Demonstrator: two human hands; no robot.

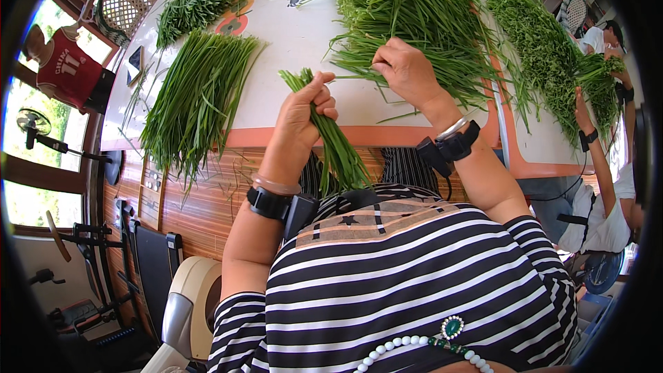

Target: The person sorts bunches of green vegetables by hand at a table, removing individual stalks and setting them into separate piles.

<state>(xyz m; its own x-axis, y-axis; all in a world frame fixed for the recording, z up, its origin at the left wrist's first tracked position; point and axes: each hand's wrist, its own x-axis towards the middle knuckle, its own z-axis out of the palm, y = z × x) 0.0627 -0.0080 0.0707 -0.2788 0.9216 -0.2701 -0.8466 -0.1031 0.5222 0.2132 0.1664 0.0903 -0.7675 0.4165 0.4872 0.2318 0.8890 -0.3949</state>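
Over the near edge of the worktop (293, 41), gripping a green bunch (338, 148) in the left hand (309, 103), with fingers curled firmly around its upper part and the lower ends hanging past that edge. Just to the right, holding the right hand (409, 72) at the near left side of a large heap (414, 14), with fingers drawn narrow, but cannot tell whether pinching anything. On the left, showing a pile (200, 86) drooping over the near edge and a phone (135, 65) farther left.
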